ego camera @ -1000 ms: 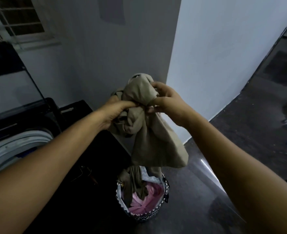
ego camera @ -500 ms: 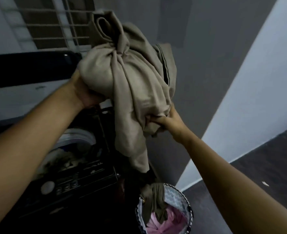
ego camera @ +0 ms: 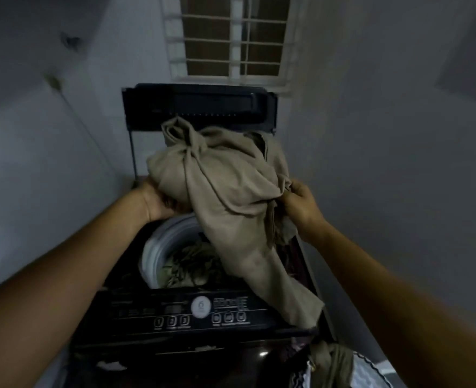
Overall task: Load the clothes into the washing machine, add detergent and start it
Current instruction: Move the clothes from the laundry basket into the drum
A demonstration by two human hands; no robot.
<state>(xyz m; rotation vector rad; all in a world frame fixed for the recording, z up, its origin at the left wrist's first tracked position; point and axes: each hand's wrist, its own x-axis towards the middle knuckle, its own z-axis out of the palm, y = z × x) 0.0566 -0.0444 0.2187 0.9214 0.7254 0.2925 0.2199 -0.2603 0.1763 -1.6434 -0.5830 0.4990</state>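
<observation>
The left hand (ego camera: 158, 201) is bearing the bundle (ego camera: 220, 189) from below on its left side. Its fingers are hidden under the cloth, so I cannot tell whether they are curling round it or lying flat. The right hand (ego camera: 300, 204) is grasping the bundle's right edge, with curled fingers and thumb pinching a gathered fold. Between the two hands the bundle is hanging in the air above the open washer (ego camera: 175, 329), over the right half of the drum (ego camera: 158, 245). Its bulk is sitting higher than both hands.

The bundle is beige cloth, creased and knotted near the top, where a twisted end is sticking up in front of the raised lid (ego camera: 200, 107). From the knot the cloth is spreading out in folds. One long flap is trailing down to the right, crossing the drum's rim and draping over the right end of the panel (ego camera: 203, 309).

Inside the drum, dark crumpled clothes (ego camera: 192, 268) are lying below the bundle. At the lower right, a beige garment (ego camera: 333, 359) is hanging over the edge of a basket (ego camera: 371, 371).
</observation>
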